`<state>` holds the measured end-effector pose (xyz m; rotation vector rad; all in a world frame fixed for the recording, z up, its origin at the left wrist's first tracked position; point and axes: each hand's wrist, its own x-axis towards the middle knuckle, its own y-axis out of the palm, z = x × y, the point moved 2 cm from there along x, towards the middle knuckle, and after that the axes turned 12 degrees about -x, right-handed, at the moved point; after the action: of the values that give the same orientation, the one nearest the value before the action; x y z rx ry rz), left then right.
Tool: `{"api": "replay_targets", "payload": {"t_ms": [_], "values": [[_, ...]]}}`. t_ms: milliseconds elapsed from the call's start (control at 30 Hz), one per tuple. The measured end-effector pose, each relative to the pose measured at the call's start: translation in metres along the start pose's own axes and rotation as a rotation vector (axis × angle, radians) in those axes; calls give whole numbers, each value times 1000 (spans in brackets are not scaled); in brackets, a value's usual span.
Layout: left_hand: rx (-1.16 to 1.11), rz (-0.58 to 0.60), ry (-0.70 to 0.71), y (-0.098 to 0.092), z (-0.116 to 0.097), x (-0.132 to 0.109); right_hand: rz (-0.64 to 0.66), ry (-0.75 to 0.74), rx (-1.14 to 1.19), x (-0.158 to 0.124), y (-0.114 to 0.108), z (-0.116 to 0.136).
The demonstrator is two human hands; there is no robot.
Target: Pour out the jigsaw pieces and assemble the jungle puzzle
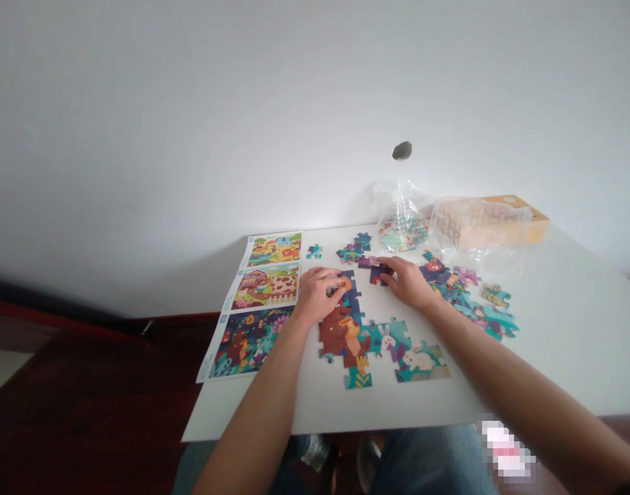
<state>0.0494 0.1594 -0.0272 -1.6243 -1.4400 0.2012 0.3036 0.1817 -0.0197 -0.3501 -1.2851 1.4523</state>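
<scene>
A partly joined jigsaw puzzle (pixel 338 333) lies on the white table, showing a brown bear, an orange animal and white rabbits. My left hand (pixel 317 295) rests at its upper left, the curled fingers and thumb holding down pieces there; the fingers cover part of the picture. To the right of that corner, my right hand (pixel 405 280) pinches a dark puzzle piece (pixel 379 276) with red on it between thumb and fingers. A purple piece (pixel 367 262) lies by its fingertips. Loose teal and dark pieces (pixel 352 253) lie just beyond, and a single teal piece (pixel 315 251) is farther left.
Several loose pieces (pixel 462 299) are heaped beside my right forearm. A picture sheet (pixel 267 285) with three scenes lies at the left edge. Toward the wall stand a clear bag of pieces (pixel 403 230), an empty-looking plastic bag (pixel 448 227) and a yellow box (pixel 534 223).
</scene>
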Motion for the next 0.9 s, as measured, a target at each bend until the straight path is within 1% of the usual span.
{"api": "replay_targets", "payload": {"t_ms": [200,333,400,467,700,900], "values": [[-7,5,5,0,0,0,-3,10,-58,1,-2,-2],[-12,3,6,0,-1,0,-13,129,-200,0,-5,-9],[-11,2,5,-1,-2,0,1,196,-271,0,-6,-12],[-14,-1,7,-1,-2,0,29,230,-315,-1,-7,-13],[-13,-12,19,-2,-3,-1,89,289,-369,-1,-8,-9],[-16,-20,34,-2,-3,0,102,283,-381,-1,-7,-6]]}}
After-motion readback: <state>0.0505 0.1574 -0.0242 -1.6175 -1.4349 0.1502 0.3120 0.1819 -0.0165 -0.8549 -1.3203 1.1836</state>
